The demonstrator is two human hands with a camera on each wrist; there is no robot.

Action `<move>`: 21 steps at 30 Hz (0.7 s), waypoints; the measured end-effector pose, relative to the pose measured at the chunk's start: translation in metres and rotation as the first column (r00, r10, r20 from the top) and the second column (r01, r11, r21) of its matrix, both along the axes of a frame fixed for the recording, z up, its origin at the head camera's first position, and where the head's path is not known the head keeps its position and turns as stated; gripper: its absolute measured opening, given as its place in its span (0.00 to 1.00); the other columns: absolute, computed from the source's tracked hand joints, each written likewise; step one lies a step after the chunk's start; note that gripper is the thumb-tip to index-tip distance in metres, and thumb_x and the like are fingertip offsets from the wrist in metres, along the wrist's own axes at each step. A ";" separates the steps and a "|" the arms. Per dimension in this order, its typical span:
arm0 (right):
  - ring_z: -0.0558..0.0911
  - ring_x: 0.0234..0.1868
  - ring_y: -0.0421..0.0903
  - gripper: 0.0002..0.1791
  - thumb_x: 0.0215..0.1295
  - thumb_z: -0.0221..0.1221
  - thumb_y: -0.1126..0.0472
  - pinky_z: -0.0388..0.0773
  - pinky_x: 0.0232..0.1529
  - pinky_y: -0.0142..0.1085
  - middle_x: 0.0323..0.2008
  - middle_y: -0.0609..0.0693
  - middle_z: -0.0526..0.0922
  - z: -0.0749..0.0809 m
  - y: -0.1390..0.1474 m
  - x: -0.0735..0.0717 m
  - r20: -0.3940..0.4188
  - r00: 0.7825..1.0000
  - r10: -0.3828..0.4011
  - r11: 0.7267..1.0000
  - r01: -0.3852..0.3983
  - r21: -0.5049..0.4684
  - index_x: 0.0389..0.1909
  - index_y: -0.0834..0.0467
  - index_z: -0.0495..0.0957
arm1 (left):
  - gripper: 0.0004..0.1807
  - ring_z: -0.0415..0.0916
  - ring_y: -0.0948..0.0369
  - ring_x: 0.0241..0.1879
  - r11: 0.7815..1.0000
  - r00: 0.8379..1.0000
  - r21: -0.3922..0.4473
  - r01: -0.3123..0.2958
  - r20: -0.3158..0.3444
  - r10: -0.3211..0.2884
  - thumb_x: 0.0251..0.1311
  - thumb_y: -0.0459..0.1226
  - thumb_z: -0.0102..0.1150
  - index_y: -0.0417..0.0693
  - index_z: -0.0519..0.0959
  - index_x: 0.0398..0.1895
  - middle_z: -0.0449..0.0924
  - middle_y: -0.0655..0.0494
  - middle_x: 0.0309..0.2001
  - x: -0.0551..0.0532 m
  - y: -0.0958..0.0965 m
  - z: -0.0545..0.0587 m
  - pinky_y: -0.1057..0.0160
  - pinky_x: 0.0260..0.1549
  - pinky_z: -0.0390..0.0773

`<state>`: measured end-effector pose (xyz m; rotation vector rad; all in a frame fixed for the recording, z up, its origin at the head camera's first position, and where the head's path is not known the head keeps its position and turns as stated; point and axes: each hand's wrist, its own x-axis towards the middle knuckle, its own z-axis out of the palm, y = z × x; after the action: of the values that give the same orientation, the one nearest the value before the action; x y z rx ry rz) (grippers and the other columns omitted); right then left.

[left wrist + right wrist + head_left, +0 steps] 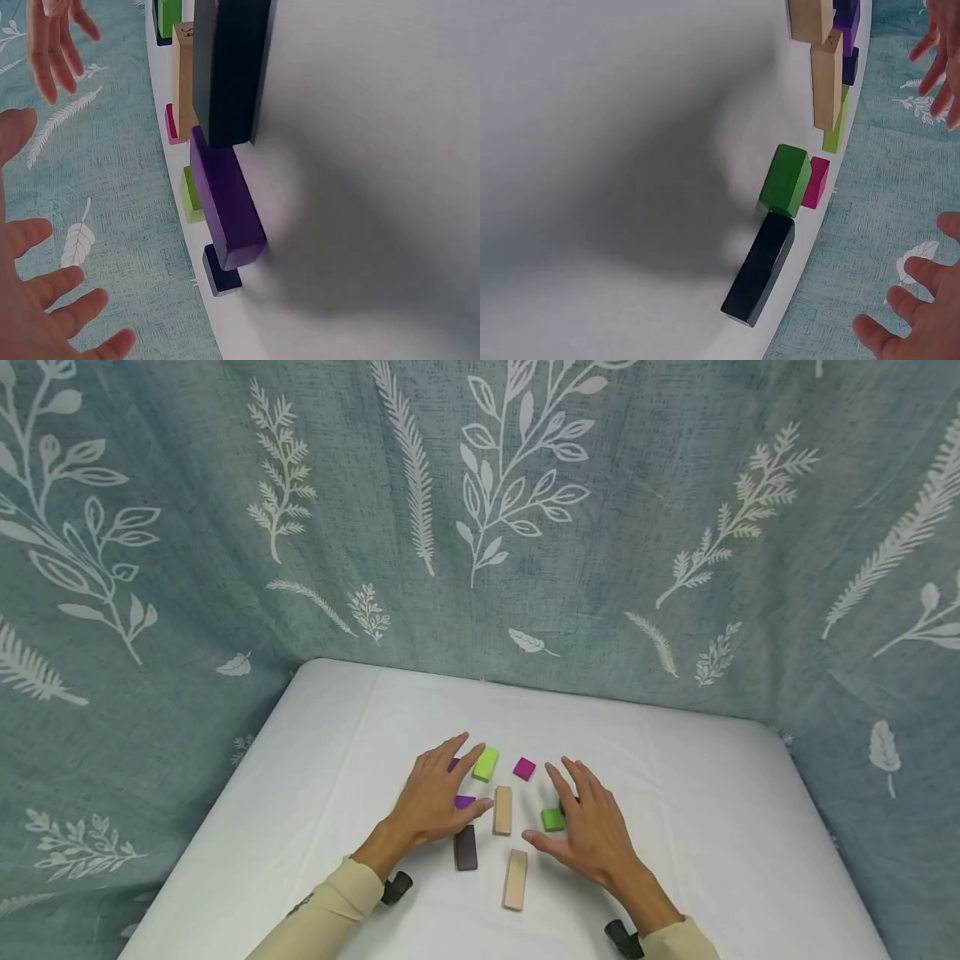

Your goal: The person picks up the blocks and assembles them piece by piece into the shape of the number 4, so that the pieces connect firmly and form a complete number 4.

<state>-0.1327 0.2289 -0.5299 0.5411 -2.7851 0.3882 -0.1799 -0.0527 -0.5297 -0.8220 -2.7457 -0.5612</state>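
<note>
My left hand point(433, 795) hovers over the left side of a group of small blocks, fingers spread and holding nothing. Partly hidden beneath it are a purple block point(227, 199) and a small dark blue block point(221, 271). Close by its thumb lie a black block point(466, 848) and a plain wooden block point(502, 811). My right hand point(596, 831) is spread above the right side, also holding nothing. A green block point(552, 819) shows between its thumb and fingers, with a long black block point(759, 270) against it, mostly covered by the hand in the head view.
A lime green block point(486, 764) and a magenta block point(524, 768) lie farther back. Nearer the front is a second wooden block point(515, 880). Everything rests on a white-covered table point(360, 752), with a leaf-patterned teal curtain point(450, 635) behind and beside it.
</note>
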 end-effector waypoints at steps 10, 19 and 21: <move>0.69 0.64 0.58 0.59 0.49 0.62 0.21 0.72 0.56 0.56 0.71 0.56 0.65 -0.001 -0.003 0.007 -0.042 0.998 0.039 0.999 -0.039 -0.001 0.77 0.51 0.62 | 0.42 0.64 0.51 0.70 1.000 0.998 0.006 0.024 0.061 -0.024 0.64 0.63 0.54 0.56 0.63 0.78 0.61 0.51 0.76 0.000 0.011 0.000 0.48 0.62 0.70; 0.72 0.62 0.55 0.58 0.50 0.61 0.20 0.73 0.56 0.52 0.70 0.53 0.67 -0.005 -0.008 0.016 -0.002 0.999 0.039 0.999 -0.039 0.004 0.76 0.51 0.62 | 0.37 0.67 0.51 0.67 0.998 0.995 0.039 0.043 0.086 -0.046 0.67 0.58 0.55 0.54 0.66 0.76 0.65 0.51 0.73 0.000 0.017 -0.006 0.48 0.63 0.70; 0.72 0.61 0.55 0.58 0.49 0.62 0.21 0.73 0.57 0.53 0.69 0.52 0.68 -0.006 -0.009 0.018 0.004 0.999 0.038 0.999 -0.038 0.002 0.76 0.51 0.63 | 0.36 0.68 0.51 0.67 0.997 0.995 0.050 0.050 0.083 -0.054 0.67 0.56 0.56 0.53 0.67 0.75 0.67 0.50 0.72 0.000 0.018 -0.008 0.47 0.63 0.70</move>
<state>-0.1148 0.2201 -0.5363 0.5954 -2.7825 0.3955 -0.1795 -0.0349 -0.5376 -0.8801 -2.7811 -0.6845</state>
